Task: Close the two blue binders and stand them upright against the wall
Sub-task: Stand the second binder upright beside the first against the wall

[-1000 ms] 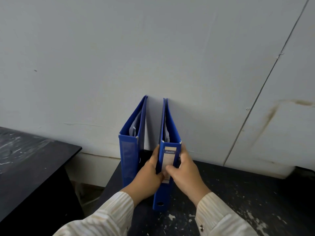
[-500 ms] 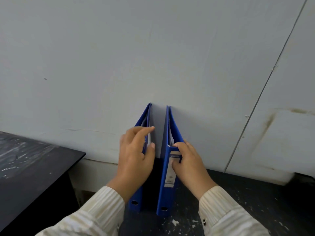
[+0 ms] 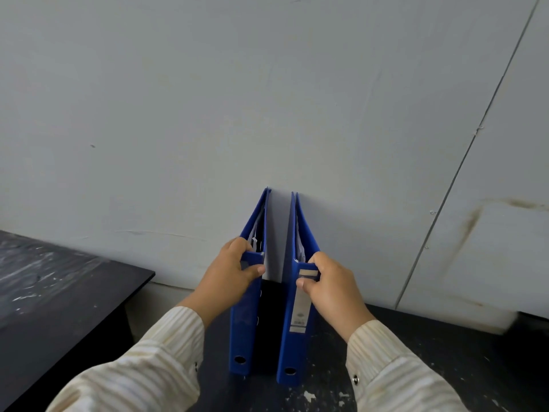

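Two blue binders stand upright side by side on a black scuffed table point(image 3: 430, 361), their far edges touching the grey wall point(image 3: 267, 99). My left hand point(image 3: 228, 275) grips the top of the spine of the left binder point(image 3: 242, 331). The right binder point(image 3: 292, 346), with a pale label on its spine, is held at its spine top by my right hand point(image 3: 332, 288). A narrow dark gap separates the two binders. White pages show inside both from above.
A second black table point(image 3: 59, 292) stands to the left, separated from mine by a gap down to the floor. The wall has a vertical seam point(image 3: 463, 162) and a brown stain to the right.
My left hand went from the right binder's spine to the left binder and now grips its spine top. The left binder closed up narrower; both spines show lower and longer in view.
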Tool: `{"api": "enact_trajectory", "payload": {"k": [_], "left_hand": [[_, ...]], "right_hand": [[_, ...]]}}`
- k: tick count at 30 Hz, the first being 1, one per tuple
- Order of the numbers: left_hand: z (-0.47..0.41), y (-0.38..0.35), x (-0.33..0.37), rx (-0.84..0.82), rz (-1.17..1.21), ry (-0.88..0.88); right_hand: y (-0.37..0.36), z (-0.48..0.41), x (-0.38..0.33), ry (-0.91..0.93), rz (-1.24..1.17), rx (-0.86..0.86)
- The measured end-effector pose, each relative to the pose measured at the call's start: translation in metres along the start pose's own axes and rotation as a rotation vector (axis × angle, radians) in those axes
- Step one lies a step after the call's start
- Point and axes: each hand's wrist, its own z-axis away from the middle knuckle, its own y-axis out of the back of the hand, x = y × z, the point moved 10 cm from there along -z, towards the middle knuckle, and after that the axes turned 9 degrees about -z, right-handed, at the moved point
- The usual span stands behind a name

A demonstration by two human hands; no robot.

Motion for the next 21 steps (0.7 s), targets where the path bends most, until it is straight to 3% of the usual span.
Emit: {"api": "enact_trajectory", "payload": {"k": [21], "left_hand": [[-0.005, 0.001, -0.007, 0.029, -0.011, -0.023]], "right_hand": [[-0.031, -0.002, -0.029, 0.219, -0.006, 0.109]]}}
